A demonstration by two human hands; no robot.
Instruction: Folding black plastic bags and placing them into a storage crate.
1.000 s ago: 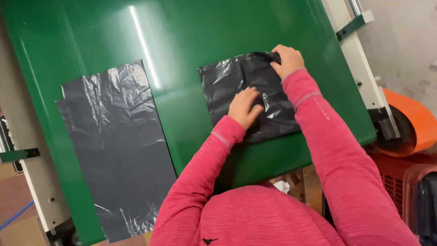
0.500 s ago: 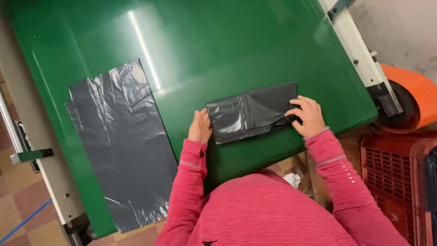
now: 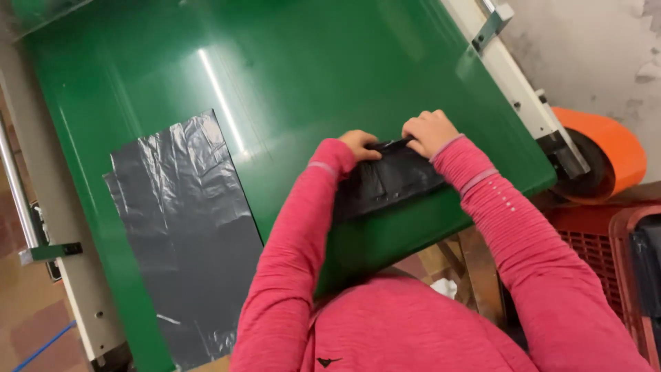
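Observation:
A folded black plastic bag (image 3: 385, 184) lies on the green table (image 3: 310, 76) near its front edge. My left hand (image 3: 359, 144) grips the far edge of the folded bag at its left end. At the right end of that far edge my right hand (image 3: 429, 131) holds on, fingers curled over the plastic. Both pink sleeves reach across the bag and cover parts of it. A second black bag (image 3: 186, 227) lies flat and unfolded on the left part of the table, apart from both hands.
An orange roll (image 3: 609, 148) sits off the table's right side beside a white metal rail (image 3: 509, 76). A red crate (image 3: 606, 262) stands below right. A white frame rail (image 3: 76, 289) borders the table's left edge.
The bag went from a wide square to a narrow folded strip. Both hands moved from its sides to its far edge, closer together.

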